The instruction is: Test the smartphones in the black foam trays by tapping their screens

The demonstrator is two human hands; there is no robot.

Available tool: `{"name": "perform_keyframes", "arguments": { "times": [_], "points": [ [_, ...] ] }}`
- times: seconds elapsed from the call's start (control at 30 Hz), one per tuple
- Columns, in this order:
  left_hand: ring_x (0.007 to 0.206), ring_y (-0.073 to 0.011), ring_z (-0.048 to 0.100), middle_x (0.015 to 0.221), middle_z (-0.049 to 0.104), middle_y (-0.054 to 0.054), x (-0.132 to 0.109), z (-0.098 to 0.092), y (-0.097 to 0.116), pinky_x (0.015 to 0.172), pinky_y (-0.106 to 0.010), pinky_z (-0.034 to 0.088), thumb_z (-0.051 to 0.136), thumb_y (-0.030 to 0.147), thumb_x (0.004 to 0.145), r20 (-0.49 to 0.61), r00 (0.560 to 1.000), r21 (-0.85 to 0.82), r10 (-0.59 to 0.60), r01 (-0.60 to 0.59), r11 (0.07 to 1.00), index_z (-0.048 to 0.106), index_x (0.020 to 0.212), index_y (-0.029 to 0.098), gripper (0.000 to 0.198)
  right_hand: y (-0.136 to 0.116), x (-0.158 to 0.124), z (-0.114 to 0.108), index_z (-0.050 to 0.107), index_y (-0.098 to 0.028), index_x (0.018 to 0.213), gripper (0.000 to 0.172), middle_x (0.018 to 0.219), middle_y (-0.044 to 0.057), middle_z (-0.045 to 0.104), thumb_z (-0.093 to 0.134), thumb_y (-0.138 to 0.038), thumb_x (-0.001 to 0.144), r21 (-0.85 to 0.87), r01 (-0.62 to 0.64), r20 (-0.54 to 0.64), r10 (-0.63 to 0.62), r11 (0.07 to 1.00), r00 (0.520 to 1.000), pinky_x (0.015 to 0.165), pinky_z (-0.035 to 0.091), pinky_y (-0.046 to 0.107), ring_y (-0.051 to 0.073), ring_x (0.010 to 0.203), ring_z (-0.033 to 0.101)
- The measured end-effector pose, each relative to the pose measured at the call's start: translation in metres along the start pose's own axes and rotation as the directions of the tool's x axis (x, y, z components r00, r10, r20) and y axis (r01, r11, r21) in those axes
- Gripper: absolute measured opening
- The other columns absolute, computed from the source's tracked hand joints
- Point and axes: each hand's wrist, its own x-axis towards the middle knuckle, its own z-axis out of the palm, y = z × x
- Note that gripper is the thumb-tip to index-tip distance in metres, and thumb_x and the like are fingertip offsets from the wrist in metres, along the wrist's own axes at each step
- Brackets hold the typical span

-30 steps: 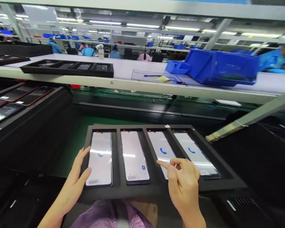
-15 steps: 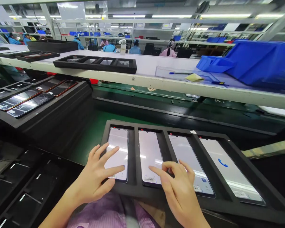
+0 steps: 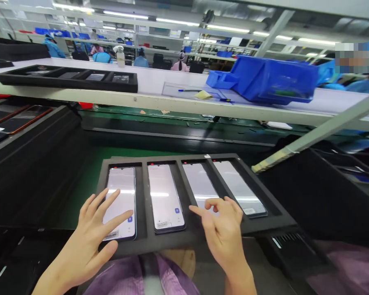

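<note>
A black foam tray [image 3: 169, 243] holds several smartphones side by side, each with a lit pale screen. My left hand [image 3: 95, 229] spreads its fingers over the leftmost phone [image 3: 119, 178], holding nothing; whether a fingertip touches the glass I cannot tell. My right hand [image 3: 223, 229] is empty too, index finger stretched out and the others loosely bent, over the lower end of the third phone [image 3: 199, 182]. Its index tip lies near the divider beside the second phone [image 3: 164, 184], which shows a blue icon. The rightmost phone [image 3: 240, 184] lies untouched.
A white shelf [image 3: 153, 104] runs behind, carrying another black tray [image 3: 64, 84], blue bins [image 3: 264, 78], a pen [image 3: 189, 90] and a spray bottle [image 3: 120, 57]. More phones [image 3: 27, 119] lie on stacked trays at left. A slanted metal post [image 3: 320, 139] stands at right.
The view has turned right, so everything sits further left. My right hand has moved right relative to the tray, from the second phone to the third. The rightmost phone's blue handset picture is gone.
</note>
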Motion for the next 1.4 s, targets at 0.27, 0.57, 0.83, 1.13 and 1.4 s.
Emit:
{"name": "perform_keyframes", "arguments": {
  "times": [0.27,0.57,0.83,1.13,1.4],
  "points": [
    [0.136,-0.0333,0.023,0.15,0.026,0.004,0.0,0.002,0.001,0.105,-0.06,0.024,0.033,0.033,0.088,-0.058,0.994,-0.106,-0.094,0.088,0.991,0.043,0.129,0.044,0.043,0.047,-0.028,-0.01,0.072,-0.028,0.086,0.038,0.077,0.001,0.052,0.034,-0.027,0.091,-0.253,-0.244,-0.086,0.229,0.936,0.97,0.086,0.028,0.041,0.014,0.071,0.046],
    [0.136,-0.0358,0.02,0.149,0.026,0.009,0.0,0.004,0.006,0.101,-0.07,0.021,0.033,0.033,0.088,-0.049,0.981,-0.174,-0.185,0.174,0.969,0.039,0.127,0.053,0.044,0.071,-0.03,-0.019,0.072,-0.021,0.089,0.046,0.084,0.009,0.053,0.028,-0.033,0.092,-0.273,-0.574,-0.347,0.477,0.772,0.807,0.086,0.028,0.05,0.022,0.078,0.045],
    [0.137,-0.0329,0.021,0.148,0.029,0.008,0.001,0.004,0.009,0.107,-0.062,0.019,0.035,0.033,0.088,-0.089,0.976,-0.202,-0.199,0.178,0.963,0.046,0.124,0.048,0.041,0.102,-0.04,-0.021,0.072,-0.022,0.084,0.042,0.087,0.011,0.05,0.033,-0.037,0.089,-0.383,-0.582,-0.354,0.468,0.718,0.81,0.081,0.028,0.057,0.024,0.077,0.04],
    [0.126,-0.0321,0.038,0.131,0.05,-0.003,-0.014,0.013,-0.001,0.1,-0.051,0.029,0.031,0.038,0.091,-0.36,0.906,-0.133,-0.223,0.187,0.973,0.066,0.104,0.031,0.038,0.01,-0.014,0.003,0.067,-0.025,0.102,0.036,0.095,0.007,0.052,0.032,-0.026,0.09,-0.092,-0.103,-0.068,0.097,0.99,0.993,0.089,0.03,0.049,0.019,0.08,0.046],
    [0.116,-0.0288,0.044,0.118,0.059,-0.007,-0.022,0.01,0.0,0.089,-0.046,0.034,0.029,0.033,0.091,-0.344,0.921,0.044,-0.185,0.212,0.976,0.07,0.093,0.026,0.041,-0.077,0.023,0.027,0.062,-0.029,0.108,0.035,0.089,0.001,0.057,0.036,-0.018,0.088,0.213,0.235,0.154,-0.27,0.948,0.95,0.1,0.026,0.045,0.016,0.087,0.054]
  ]
}}
